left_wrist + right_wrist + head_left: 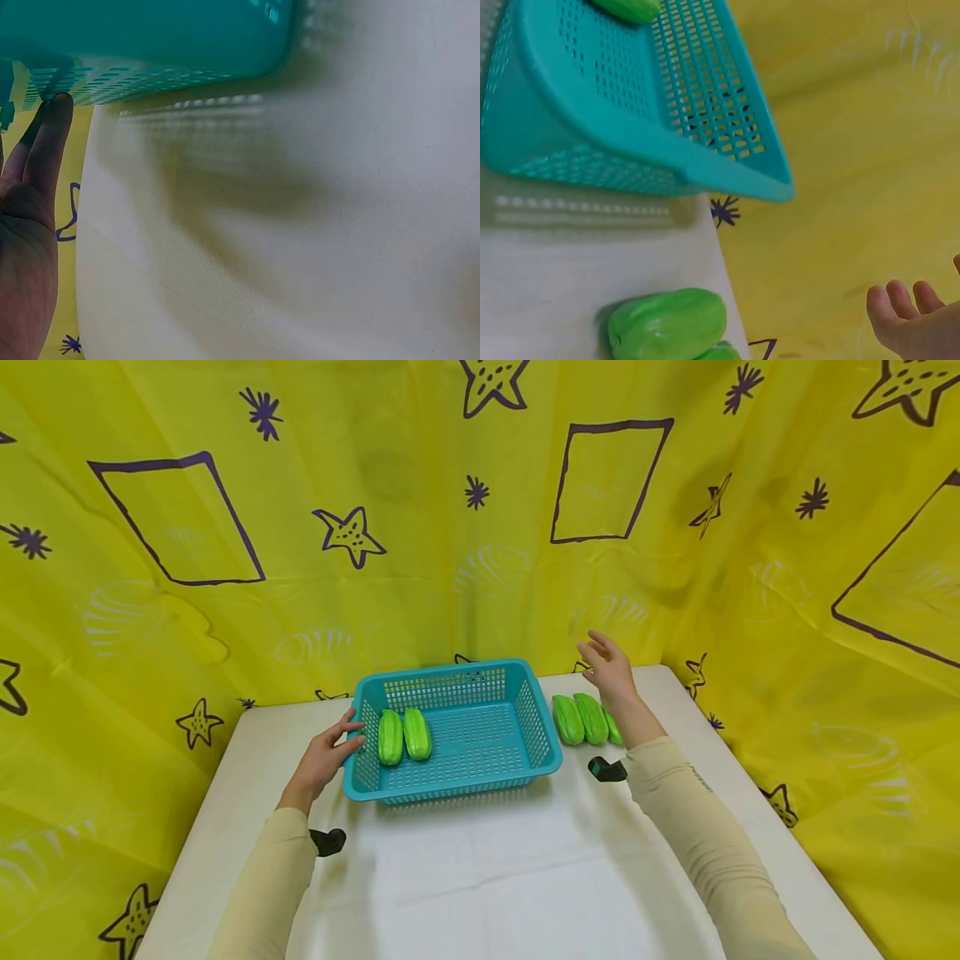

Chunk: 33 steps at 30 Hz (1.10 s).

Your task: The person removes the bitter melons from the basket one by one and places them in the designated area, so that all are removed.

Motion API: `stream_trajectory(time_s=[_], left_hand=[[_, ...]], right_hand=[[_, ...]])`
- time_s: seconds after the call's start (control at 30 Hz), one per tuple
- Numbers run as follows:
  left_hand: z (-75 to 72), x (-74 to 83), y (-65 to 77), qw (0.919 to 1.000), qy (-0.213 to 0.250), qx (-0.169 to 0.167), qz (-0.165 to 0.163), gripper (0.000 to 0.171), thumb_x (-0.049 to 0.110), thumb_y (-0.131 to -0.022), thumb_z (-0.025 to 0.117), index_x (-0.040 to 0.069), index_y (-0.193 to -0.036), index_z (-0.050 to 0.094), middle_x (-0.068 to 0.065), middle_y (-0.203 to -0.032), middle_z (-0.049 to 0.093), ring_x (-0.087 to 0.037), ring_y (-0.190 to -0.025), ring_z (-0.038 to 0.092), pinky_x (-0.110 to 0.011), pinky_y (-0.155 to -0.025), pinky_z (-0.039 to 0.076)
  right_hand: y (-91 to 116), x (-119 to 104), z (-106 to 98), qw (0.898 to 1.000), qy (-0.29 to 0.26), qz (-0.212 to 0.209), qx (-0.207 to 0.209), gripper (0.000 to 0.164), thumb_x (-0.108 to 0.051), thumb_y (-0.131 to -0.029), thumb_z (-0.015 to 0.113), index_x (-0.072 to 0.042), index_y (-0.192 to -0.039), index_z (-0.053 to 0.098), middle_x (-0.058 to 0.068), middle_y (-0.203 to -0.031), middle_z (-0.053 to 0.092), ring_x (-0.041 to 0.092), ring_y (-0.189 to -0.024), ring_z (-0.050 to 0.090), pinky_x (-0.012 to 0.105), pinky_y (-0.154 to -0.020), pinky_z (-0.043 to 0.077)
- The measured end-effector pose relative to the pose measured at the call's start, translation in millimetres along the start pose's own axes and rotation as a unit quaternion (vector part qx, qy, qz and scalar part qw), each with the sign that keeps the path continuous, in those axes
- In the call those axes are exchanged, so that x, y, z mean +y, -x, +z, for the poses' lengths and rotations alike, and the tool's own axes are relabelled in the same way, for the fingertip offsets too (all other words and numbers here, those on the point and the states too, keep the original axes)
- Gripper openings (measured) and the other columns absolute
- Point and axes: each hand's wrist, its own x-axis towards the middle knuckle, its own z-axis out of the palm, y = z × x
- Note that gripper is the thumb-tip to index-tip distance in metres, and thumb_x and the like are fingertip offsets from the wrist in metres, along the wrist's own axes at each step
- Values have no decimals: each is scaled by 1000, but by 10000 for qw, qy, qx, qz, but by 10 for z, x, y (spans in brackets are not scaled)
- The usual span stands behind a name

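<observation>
A teal plastic basket with perforated walls stands on the white table. Inside at its left lie two pale-green, elongated, ridged vegetables, side by side. My left hand holds the basket's left rim; in the left wrist view its long fingers reach up to the outer wall. To the right of the basket, several more of these green vegetables lie in a row, the rightmost partly hidden by my right arm. Raised above and beyond them is my right hand, holding nothing, its fingers loosely bent.
A yellow curtain printed with stars and shells hangs close behind the table and along both sides. White table surface stretches in front of the basket. Black wrist devices stick out inward from both sleeves.
</observation>
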Motion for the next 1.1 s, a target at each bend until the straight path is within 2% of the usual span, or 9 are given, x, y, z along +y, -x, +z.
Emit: stream_trajectory(time_s=[0.33, 0.53, 0.83, 1.1], left_hand=[[-22, -22, -22, 10000, -37, -21, 1, 52, 32, -99, 59, 1, -141, 49, 5, -163, 14, -30, -149, 8, -52, -106, 39], [-18, -34, -21, 10000, -30, -31, -5, 53, 32, -99, 59, 1, -141, 49, 6, -163, 13, -30, -149, 7, -52, -106, 39], [-15, -19, -5, 10000, -20, -21, -23, 53, 32, -99, 59, 1, -141, 49, 5, -163, 13, -30, -149, 7, -52, -106, 39], [-20, -10, -8, 10000, -48, -18, -42, 51, 31, -99, 58, 2, -141, 49, 5, -163, 13, -30, -149, 8, -52, -106, 39]], right_hand=[[-44, 91, 192, 9983, -479, 285, -172, 62, -28, -101, 54, -10, -154, 28, 15, -155, 28, 34, -138, 34, 47, -113, 33], [8, 42, 363, 9968, -432, 496, -447, 59, -25, -101, 54, -12, -154, 30, 14, -157, 27, 34, -141, 31, 47, -113, 31], [-112, 192, 691, 9960, 50, 254, -854, 57, -22, -102, 54, -10, -153, 32, 16, -154, 33, 35, -139, 34, 51, -112, 32], [-161, 253, 969, 9841, 686, 311, -1609, 57, -24, -101, 56, -11, -152, 35, 15, -155, 33, 34, -140, 33, 55, -110, 33]])
